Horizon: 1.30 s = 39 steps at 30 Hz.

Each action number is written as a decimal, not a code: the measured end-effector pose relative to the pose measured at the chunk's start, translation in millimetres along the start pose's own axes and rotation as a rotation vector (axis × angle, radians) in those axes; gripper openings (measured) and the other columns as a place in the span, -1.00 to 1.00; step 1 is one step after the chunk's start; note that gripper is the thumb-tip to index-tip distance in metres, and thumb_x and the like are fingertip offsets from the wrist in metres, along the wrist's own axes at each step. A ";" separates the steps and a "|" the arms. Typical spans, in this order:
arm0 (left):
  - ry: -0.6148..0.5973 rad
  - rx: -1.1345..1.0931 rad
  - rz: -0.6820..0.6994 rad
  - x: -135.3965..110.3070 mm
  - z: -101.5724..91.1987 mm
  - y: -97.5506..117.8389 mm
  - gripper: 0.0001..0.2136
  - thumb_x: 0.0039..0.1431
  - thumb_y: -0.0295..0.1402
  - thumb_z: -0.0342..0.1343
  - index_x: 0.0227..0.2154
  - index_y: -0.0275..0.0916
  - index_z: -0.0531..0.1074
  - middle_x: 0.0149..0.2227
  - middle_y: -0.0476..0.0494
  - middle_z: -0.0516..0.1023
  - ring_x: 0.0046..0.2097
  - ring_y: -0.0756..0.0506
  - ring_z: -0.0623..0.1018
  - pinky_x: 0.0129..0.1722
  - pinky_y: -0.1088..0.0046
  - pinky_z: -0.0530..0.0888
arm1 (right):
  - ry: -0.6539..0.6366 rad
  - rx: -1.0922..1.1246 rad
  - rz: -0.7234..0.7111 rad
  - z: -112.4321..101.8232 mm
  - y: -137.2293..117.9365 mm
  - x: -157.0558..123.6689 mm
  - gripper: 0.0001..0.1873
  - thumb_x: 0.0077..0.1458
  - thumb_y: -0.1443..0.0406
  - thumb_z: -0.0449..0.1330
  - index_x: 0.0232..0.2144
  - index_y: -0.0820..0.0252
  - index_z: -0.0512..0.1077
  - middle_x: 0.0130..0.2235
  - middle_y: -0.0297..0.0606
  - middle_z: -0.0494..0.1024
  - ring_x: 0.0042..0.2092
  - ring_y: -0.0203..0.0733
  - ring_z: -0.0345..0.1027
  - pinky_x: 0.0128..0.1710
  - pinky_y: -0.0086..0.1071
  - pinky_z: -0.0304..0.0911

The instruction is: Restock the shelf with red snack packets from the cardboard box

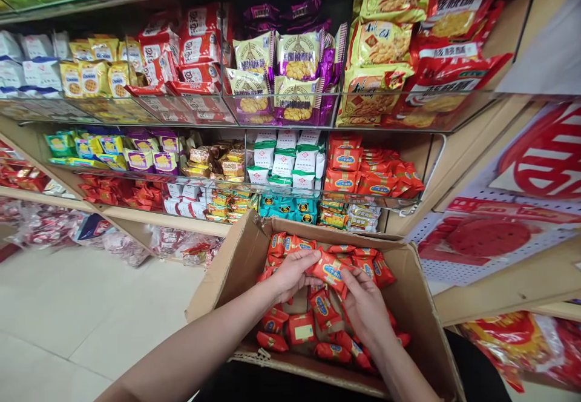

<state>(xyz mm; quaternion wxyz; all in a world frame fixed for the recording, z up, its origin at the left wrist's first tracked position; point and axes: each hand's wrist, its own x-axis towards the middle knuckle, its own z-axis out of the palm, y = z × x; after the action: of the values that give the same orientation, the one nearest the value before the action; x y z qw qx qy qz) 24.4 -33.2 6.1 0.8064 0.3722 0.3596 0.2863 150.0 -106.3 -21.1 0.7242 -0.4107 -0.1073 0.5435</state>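
A small red snack packet with a blue and yellow label is held up inside an open cardboard box. My left hand pinches its left end between thumb and fingers. At its right end, my right hand grips the same packet. Several more red packets of the same kind lie loose on the box floor around and below my hands, some face up, one showing its back. Parts of the packets at the right are hidden behind my right hand and forearm.
Beyond the box stands a shelf with clear dividers. Its lower tier holds matching red packets beside white and green packets; larger bags fill the tier above. Bagged goods lie low at the right. Tiled floor extends left.
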 end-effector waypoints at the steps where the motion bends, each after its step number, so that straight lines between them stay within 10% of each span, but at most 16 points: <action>1: 0.013 -0.004 0.013 0.0 0.1 0.0 -0.74 -0.12 -0.23 0.24 -0.42 -0.32 0.42 -0.45 -0.07 0.50 -0.43 0.01 0.47 -0.44 0.49 0.42 | 0.031 0.023 0.012 -0.4 0.1 0.0 -0.73 -0.34 0.28 0.38 -0.53 0.15 0.37 -0.46 -0.47 0.50 -0.37 -0.38 0.38 -0.29 -0.47 0.31; 18: 0.223 0.126 0.143 1.6 6.8 -8.3 -0.70 -0.14 -0.09 0.17 -0.50 -0.25 0.40 -0.54 0.04 0.45 -0.51 0.02 0.43 -0.56 0.53 0.41 | 0.106 -0.472 -0.265 -12.3 9.2 -0.7 -0.73 -0.04 0.10 0.16 -0.53 0.17 0.27 -0.61 -0.50 0.24 -0.57 -0.41 0.06 -0.56 -0.53 0.05; 24: 0.169 0.259 0.203 1.9 4.6 -2.0 -0.63 -0.17 -0.02 0.16 -0.53 -0.29 0.40 -0.56 0.01 0.46 -0.51 0.01 0.44 -0.52 0.51 0.41 | -0.090 -0.504 -0.170 -3.9 -1.3 -3.1 -0.61 -0.18 0.13 0.27 -0.29 0.14 0.31 -0.35 -0.31 0.51 -0.32 -0.20 0.37 -0.34 -0.39 0.26; 27: 0.100 0.323 0.213 -1.6 1.6 11.9 -0.57 -0.10 0.03 0.08 -0.42 -0.30 0.42 -0.46 -0.07 0.51 -0.45 -0.03 0.48 -0.45 0.47 0.43 | -0.157 -0.587 -0.206 6.0 -30.6 3.9 -0.57 -0.22 0.13 0.29 -0.28 0.17 0.33 -0.34 -0.22 0.54 -0.31 -0.14 0.40 -0.31 -0.31 0.29; 31: 0.169 0.658 0.485 -14.0 -6.1 51.3 -0.68 0.06 -0.13 0.01 -0.23 -0.25 0.40 -0.23 -0.16 0.52 -0.21 -0.09 0.49 -0.20 0.39 0.41 | 0.043 -0.690 -0.682 25.6 -100.1 33.3 -0.57 -0.12 0.12 0.21 -0.18 0.18 0.31 -0.28 -0.19 0.51 -0.27 -0.15 0.39 -0.27 -0.28 0.28; 35: 0.401 1.249 0.854 -24.4 -32.1 93.5 -0.78 0.12 -0.27 -0.04 -0.23 -0.18 0.41 -0.12 -0.12 0.46 -0.03 -0.11 0.39 0.02 0.30 0.27 | 0.244 -1.147 -1.082 51.4 -161.4 82.5 -0.62 -0.02 0.20 0.11 -0.13 0.22 0.29 -0.25 -0.10 0.47 -0.24 -0.07 0.35 -0.21 -0.16 0.22; 39: 0.706 1.594 0.748 -17.7 -78.8 101.7 -0.61 0.04 -0.23 0.01 -0.05 -0.24 0.29 0.09 -0.28 0.23 0.12 -0.27 0.22 0.07 0.10 0.16 | 0.317 -1.478 -1.119 70.4 -187.3 141.0 -0.68 0.00 0.35 0.01 -0.14 0.33 0.29 -0.29 0.02 0.46 -0.23 0.05 0.34 -0.23 -0.13 0.20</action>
<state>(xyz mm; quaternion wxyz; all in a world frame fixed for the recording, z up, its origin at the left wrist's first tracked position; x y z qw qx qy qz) -68.0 41.8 58.0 0.0152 0.7961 0.5296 0.2923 293.0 37.3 116.1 0.4420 -0.7241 -0.5072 -0.1517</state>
